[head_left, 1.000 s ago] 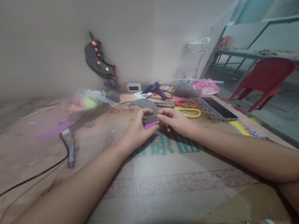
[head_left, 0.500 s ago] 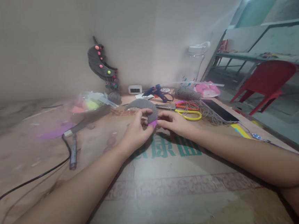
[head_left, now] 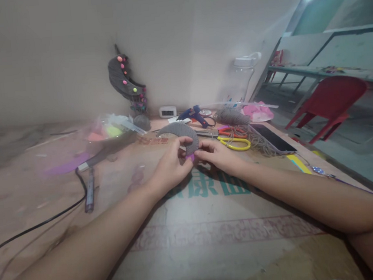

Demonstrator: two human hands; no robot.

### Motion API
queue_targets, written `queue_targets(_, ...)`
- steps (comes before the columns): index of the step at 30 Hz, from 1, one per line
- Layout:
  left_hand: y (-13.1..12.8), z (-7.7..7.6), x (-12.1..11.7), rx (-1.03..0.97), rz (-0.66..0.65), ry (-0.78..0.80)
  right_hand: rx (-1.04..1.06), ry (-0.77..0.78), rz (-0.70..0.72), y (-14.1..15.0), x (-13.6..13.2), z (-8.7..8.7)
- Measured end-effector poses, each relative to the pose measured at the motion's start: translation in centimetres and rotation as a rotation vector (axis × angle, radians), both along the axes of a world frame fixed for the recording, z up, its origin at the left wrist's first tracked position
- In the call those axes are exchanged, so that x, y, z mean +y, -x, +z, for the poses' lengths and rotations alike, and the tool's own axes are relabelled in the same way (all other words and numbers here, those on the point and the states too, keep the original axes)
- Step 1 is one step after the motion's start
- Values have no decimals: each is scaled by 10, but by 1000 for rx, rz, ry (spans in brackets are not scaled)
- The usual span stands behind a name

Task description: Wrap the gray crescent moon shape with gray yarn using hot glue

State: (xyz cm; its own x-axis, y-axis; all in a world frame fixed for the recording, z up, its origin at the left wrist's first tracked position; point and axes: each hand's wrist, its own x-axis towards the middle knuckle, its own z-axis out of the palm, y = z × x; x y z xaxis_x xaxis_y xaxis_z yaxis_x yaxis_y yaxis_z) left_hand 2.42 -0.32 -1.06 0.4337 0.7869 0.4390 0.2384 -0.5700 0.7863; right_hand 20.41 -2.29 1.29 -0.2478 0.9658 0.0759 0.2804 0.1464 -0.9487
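Observation:
Both my hands meet over the middle of a cardboard-covered table. My left hand pinches the near end of a grey yarn-wrapped crescent, whose purple tip shows between the fingers. My right hand has its fingers closed against the same end from the right. The crescent curves away to the left, lying low over the cardboard.
A finished crescent with coloured beads leans on the wall. Behind the hands lie a blue glue gun, yellow and orange scissors, a yarn ball, a phone and a bag of bright pieces. A black cable runs left. A red chair stands right.
The hands and the crescent have stayed in nearly the same place; the fingers have shifted slightly on its end, and less of the purple tip shows.

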Motion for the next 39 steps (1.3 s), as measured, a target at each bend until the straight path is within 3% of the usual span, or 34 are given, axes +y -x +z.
queue_targets(16, 0, 2, -1, -5, 7, 16, -5, -65, 49, 0, 1, 0)
queue_targets(31, -1, 3, -1, -23, 20, 18, 156, -45, -33, -5, 2, -5)
queue_targets(39, -1, 0, 1, -33, 12, 39, 121, -60, -60, -6, 5, -8)
